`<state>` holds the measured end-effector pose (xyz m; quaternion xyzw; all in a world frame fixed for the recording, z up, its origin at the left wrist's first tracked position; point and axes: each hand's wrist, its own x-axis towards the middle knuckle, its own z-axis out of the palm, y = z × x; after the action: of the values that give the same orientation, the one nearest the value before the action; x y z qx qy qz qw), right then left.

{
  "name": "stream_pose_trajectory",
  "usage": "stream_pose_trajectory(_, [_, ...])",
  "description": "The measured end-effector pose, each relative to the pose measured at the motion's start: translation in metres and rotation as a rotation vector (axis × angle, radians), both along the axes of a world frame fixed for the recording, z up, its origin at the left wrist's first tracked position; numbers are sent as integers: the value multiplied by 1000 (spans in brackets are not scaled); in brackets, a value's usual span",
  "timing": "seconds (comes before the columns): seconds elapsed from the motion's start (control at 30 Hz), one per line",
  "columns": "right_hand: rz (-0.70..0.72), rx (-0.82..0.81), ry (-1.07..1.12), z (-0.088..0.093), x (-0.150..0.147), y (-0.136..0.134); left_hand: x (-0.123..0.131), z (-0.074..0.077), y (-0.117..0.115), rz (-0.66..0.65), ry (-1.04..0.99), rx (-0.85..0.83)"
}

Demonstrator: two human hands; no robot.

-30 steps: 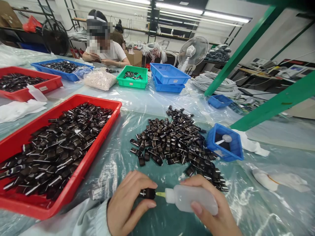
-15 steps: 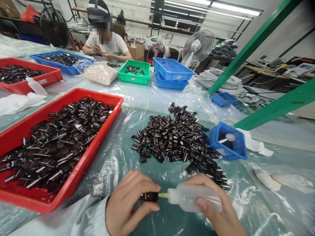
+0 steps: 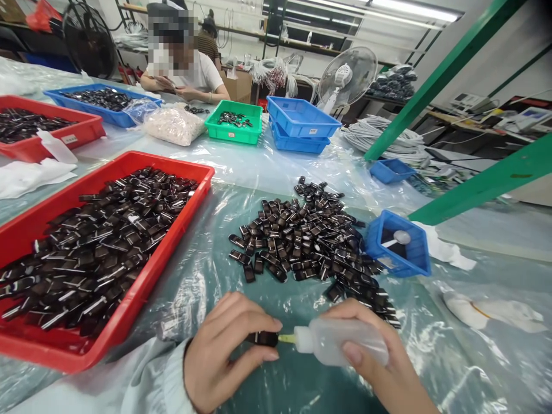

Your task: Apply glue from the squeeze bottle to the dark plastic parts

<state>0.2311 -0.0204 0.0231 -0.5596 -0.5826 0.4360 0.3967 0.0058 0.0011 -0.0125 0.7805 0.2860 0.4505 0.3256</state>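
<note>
Clear plastic sheeting (image 3: 198, 287) covers our green worktable, with a co-worker (image 3: 207, 75) seated at the far left. Near the middle, our left hand (image 3: 230, 351) pinches a small black casing (image 3: 264, 338) between thumb and fingers. Our right hand (image 3: 371, 345) is wrapped around a translucent squeeze bottle (image 3: 340, 342), its yellow nozzle (image 3: 286, 338) pointing left, right at the casing's end. Beyond our hands lies a heap of similar casings (image 3: 302, 236); to the left, a red tray (image 3: 47, 352) holds more.

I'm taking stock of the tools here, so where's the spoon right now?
In the head view, the spoon is right of centre, inside the small blue bin at the right side of the pile of black pieces.
</note>
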Motion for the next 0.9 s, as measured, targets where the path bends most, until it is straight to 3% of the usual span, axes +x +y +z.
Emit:
stream_pose_trajectory(0.17, [22, -3, -22, 0, 3, 1, 0, -1, -2, 15, 38, -28])
stream_pose_trajectory(0.4, [-36, 154, -152, -4, 1, -1, 1, -9, -5, 118, 202, -161])
stream_pose_trajectory(0.67, [-86, 232, -225, -7, 2, -2, 1, -1, -4, 123, 279, -178])
stream_pose_trajectory(0.9, [-93, 192, -165, -3, 3, -1, -1, -7, -7, 153, 296, -118])
